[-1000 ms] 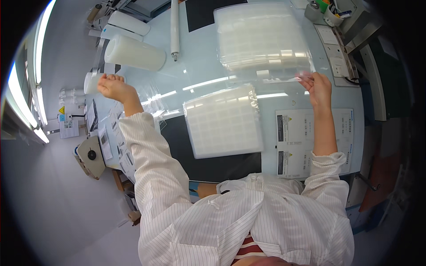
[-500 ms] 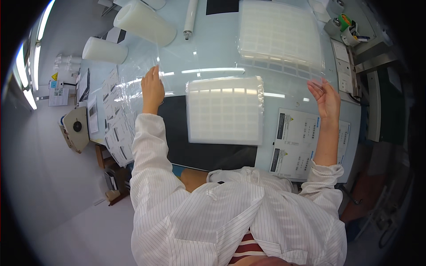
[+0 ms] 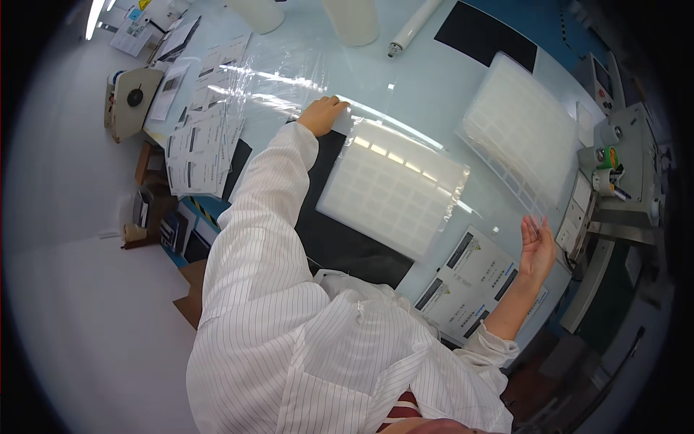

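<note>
A thin clear plastic film (image 3: 271, 81) glints over the pale blue table, stretched between my two hands. My left hand (image 3: 322, 114) grips its edge at the far left corner of a white gridded tray (image 3: 394, 189), which lies partly on a black mat (image 3: 340, 235). Beyond the tray's right side, my right hand (image 3: 536, 246) is raised with its fingers pinching the film's other edge. The film hangs just above the tray, and its middle is almost invisible.
A second stack of white gridded trays (image 3: 519, 129) lies at the far right. White rolls (image 3: 351, 19) and a white tube (image 3: 413, 26) stand at the back. Printed sheets (image 3: 196, 153) lie at left and labels (image 3: 470, 283) in front. Grey equipment (image 3: 623, 155) lines the right edge.
Both hands have drawn the film toward me, from the far side of the table to over the near tray. My left hand came in from the far left to the tray's corner.
</note>
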The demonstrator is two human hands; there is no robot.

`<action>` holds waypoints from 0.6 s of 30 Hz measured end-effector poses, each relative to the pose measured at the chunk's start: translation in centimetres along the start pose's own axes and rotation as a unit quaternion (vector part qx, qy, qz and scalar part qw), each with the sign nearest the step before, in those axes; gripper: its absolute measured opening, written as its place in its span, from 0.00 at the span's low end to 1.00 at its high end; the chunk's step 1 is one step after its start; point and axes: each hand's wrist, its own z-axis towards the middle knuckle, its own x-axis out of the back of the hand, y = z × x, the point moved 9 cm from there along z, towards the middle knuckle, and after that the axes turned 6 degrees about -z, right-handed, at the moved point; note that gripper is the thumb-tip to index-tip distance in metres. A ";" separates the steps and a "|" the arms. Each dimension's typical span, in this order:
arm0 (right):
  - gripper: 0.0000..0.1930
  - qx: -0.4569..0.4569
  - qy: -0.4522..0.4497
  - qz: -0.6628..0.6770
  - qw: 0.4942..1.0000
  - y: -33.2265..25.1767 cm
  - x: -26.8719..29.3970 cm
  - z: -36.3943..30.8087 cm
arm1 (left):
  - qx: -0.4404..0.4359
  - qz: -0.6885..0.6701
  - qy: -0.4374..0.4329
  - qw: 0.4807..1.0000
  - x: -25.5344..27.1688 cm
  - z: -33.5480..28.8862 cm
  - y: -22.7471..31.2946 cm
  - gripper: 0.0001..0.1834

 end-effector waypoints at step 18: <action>0.26 -0.002 -0.024 -0.009 1.000 1.4 2.1 1.4 | 0.004 -0.384 0.295 0.875 15.7 0.2 0.7 0.08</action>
